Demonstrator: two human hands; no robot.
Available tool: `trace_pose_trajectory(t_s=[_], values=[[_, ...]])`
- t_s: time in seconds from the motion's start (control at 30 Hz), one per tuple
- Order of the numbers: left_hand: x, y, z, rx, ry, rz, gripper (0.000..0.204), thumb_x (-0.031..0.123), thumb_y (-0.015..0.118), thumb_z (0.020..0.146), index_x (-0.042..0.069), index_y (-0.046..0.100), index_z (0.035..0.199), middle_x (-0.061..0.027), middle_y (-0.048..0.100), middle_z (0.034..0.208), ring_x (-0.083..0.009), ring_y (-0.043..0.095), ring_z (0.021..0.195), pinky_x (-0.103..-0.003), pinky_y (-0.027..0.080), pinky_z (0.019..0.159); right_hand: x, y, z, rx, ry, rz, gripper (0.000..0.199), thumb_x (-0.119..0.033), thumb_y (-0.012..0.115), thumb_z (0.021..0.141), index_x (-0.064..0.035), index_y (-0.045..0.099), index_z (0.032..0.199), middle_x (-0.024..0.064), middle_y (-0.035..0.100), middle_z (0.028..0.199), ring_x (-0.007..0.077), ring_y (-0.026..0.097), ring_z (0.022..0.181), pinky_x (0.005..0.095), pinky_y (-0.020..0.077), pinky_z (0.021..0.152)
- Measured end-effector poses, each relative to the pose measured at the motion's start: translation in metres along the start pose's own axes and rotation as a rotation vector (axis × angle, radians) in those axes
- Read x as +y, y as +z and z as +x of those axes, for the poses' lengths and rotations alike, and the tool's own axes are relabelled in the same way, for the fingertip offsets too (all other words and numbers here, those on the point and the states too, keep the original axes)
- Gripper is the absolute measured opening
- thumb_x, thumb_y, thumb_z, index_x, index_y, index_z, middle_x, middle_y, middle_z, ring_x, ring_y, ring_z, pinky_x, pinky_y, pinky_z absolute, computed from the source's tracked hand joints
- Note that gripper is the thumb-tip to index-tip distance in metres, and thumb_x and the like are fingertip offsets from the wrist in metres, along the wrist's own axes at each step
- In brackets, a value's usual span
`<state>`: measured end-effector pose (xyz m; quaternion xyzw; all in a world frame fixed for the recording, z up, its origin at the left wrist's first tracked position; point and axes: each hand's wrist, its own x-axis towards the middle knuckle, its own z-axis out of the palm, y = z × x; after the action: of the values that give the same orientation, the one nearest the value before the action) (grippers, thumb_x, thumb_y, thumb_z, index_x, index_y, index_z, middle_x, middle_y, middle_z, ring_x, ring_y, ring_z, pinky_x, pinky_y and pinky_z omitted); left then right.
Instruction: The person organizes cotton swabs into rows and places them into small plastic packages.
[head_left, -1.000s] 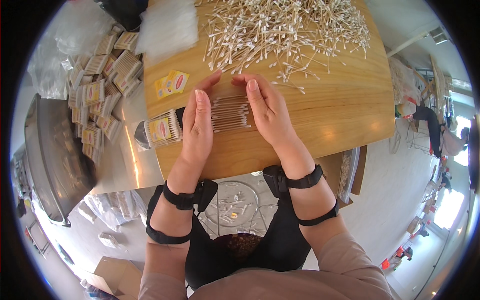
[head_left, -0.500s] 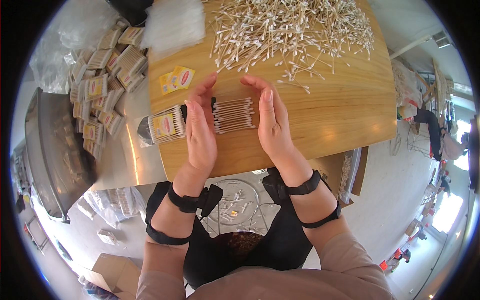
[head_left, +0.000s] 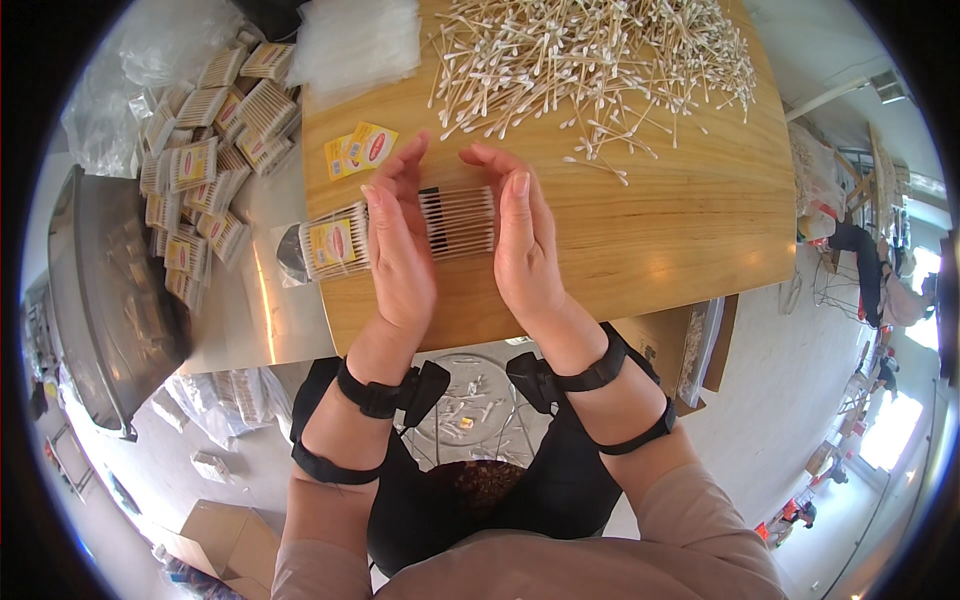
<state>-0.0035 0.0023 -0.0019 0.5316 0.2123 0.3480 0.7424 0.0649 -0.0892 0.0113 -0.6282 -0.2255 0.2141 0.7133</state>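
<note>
A flat row of cotton swabs (head_left: 465,222) lies across a dark strip (head_left: 436,218) on the wooden table, between my upright hands. My left hand (head_left: 405,250) stands on edge at the row's left end, fingers stretched out and slightly curved, hiding the swab tips there. At the other end is my right hand (head_left: 527,240), also open, its palm facing the swab tips and appearing to touch them. Left of my left hand lies a swab pack (head_left: 335,242) in clear wrap with a yellow label; part of its right side is hidden behind that hand.
Loose swabs (head_left: 600,70) are heaped at the table's far side. Clear bags (head_left: 358,45) and yellow label cards (head_left: 360,148) lie at the far left. Many filled packs (head_left: 215,150) are piled on the metal surface beside a grey bin (head_left: 110,310).
My right hand has moved left, up to the swab ends. The swab row has shifted left, and more of the dark strip shows beneath it. My left hand has stayed nearly in place.
</note>
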Motion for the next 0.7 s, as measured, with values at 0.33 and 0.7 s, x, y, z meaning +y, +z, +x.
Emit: trace_pose_trajectory(t_s=[0.33,0.7], values=[[0.001,0.003,0.0,-0.195,0.114,0.03,0.062,0.044,0.02,0.11,-0.004,0.036,0.144,-0.0188,0.039,0.151,-0.0287,0.031,0.145,-0.04,0.018,0.122,0.003,-0.007,0.004,0.012,0.043,0.214,0.048,-0.038,0.029,0.111,0.0002,0.049,0.132,0.0144,0.053,0.134,0.0228,0.048,0.127,0.0378,0.0316,0.114],[-0.005,0.006,0.001,-0.167,0.02,0.042,0.063,0.045,0.017,0.109,-0.004,0.038,0.143,-0.0189,0.041,0.151,-0.0288,0.029,0.147,-0.042,0.013,0.125,-0.022,-0.055,0.002,-0.261,-0.057,-0.509,0.027,-0.01,0.056,0.097,-0.001,0.074,0.079,0.0079,0.059,0.075,0.0185,0.055,0.07,0.033,0.0431,0.065]])
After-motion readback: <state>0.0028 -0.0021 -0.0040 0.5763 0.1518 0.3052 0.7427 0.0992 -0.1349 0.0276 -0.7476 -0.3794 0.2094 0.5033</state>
